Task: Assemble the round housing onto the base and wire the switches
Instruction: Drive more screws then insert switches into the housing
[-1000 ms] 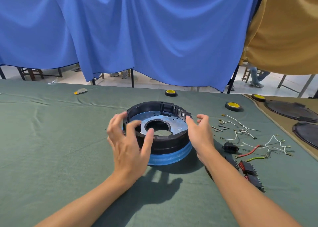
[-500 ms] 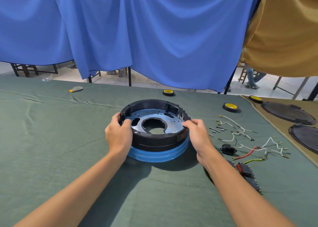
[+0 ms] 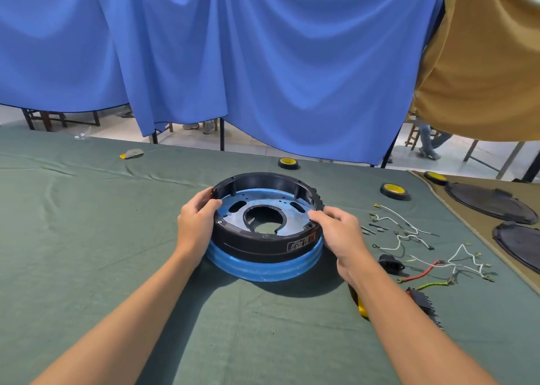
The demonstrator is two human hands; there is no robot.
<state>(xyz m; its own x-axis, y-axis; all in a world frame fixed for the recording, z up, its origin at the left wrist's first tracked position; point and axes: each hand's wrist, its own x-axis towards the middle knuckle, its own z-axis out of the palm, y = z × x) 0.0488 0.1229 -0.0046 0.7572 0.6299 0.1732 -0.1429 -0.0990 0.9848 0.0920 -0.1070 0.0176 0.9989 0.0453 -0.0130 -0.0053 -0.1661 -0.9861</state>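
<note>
Blue drapes [image 3: 263,63] closed off the back of the room, with an ochre drape [image 3: 482,78] at the right; below them ran the bench [image 3: 87,253], spread with green cloth. Near its middle the round housing [image 3: 254,244], a black ring, sat stacked on the blue base [image 3: 263,271]; I judged I was seating it or turning it to line up the fixings, since I had it by opposite sides. My left hand [image 3: 195,224] had fingers and thumb curled round the left rim; my right hand [image 3: 340,232] pinched the right rim likewise, a balanced hold that should let the ring sit level. Loose wires [image 3: 409,232] lay to the right, within reach but apart from the housing; the switches [image 3: 420,298], just beside my right forearm, lay untouched, so I took the wiring as not yet begun.
</note>
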